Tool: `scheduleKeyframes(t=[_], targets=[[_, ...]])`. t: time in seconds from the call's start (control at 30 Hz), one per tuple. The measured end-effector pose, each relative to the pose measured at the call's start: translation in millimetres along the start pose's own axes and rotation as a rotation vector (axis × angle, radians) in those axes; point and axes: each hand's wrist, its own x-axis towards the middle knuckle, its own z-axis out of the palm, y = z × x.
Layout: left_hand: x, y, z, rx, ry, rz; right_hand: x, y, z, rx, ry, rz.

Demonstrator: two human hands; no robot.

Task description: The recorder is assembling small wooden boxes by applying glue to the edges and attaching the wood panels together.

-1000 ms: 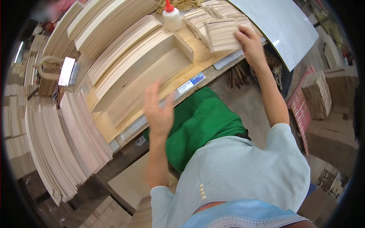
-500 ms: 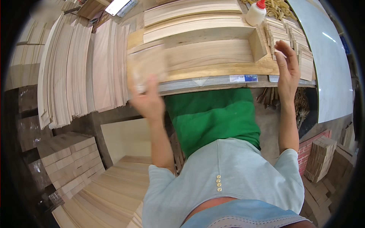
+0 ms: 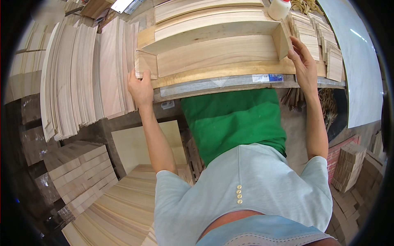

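Pinched between thumb and fingers, a small wooden panel (image 3: 148,63) stands at the left end of a wooden tray (image 3: 217,49) on a workbench (image 3: 230,70), the left hand (image 3: 140,89) at its near edge, in the head view. The right hand (image 3: 306,69), half open and curved, meets the opposite end wall (image 3: 282,41). Both forearms reach forward, spread wide. Flush edges and even pressure from both ends would likely seat the panel squarely.

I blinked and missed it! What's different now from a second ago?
The small board went from over the pile on the right to the left end of the wooden box. The right hand let it go and is now at the box's right end; the left hand, empty before, holds the board. The pile and the white bottle stayed put.
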Motion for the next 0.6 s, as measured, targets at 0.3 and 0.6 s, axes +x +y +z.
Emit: scheduleKeyframes(t=[0.3,0.6], targets=[[5,12,-6,0.056,-0.059,0.042,0,2,2,0.035,0.001,-0.023],[3,12,-6,0.103,-0.119,0.109,0,3,1,0.03,0.009,-0.029]])
